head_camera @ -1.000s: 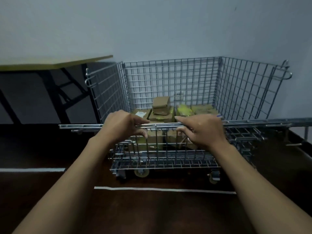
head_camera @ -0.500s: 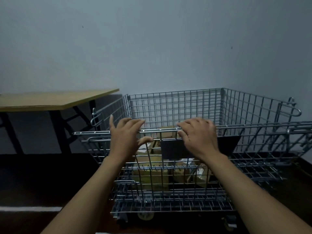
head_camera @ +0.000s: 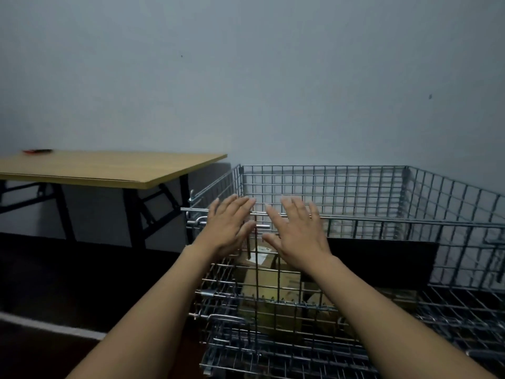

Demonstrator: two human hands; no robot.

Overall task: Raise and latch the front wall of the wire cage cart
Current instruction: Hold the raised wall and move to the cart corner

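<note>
The wire cage cart [head_camera: 355, 187] stands against the grey wall, right of centre. Its front wall [head_camera: 396, 269] stands raised, its top rail running level across the view. My left hand [head_camera: 228, 228] and my right hand [head_camera: 296, 229] lie flat with fingers spread against the upper part of that wall, near its left end. Neither hand grips the rail. A sliding latch [head_camera: 198, 220] sits at the top left corner of the front wall, left of my left hand. Cardboard boxes [head_camera: 270, 285] show through the mesh inside the cart.
A folding table [head_camera: 109, 168] with a wooden top and black legs stands left of the cart, close to its left wall. A small red and black object [head_camera: 37, 151] lies on its far left. The floor is dark, with a white line [head_camera: 52, 326] at lower left.
The front wall has swung up from a low tilt to upright. My hands let go of the top rail and now rest flat and spread against it. The view has tilted upward.
</note>
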